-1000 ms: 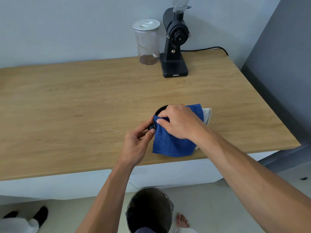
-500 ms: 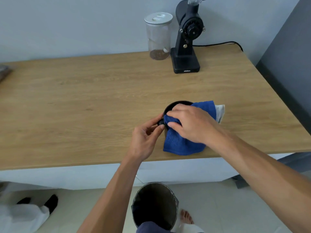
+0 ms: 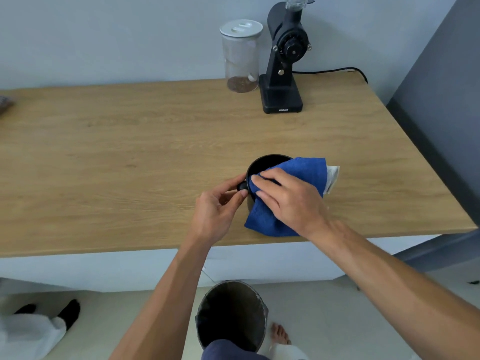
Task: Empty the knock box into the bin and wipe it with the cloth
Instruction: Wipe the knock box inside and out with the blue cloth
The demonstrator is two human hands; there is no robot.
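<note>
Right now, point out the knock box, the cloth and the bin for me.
knock box [image 3: 268, 162]: head view, dark inside below the far rim.
cloth [image 3: 307, 172]: head view, blue fold draped over the box's right side.
bin [image 3: 231, 311]: head view, dark interior, on the floor.

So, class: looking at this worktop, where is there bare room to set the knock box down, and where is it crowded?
Bare wood runs left of the left hand to the worktop's far left edge, and between the knock box and the grinder with its jar. It is crowded at the front right: both hands, right hand pressing the blue cloth, box.
</note>
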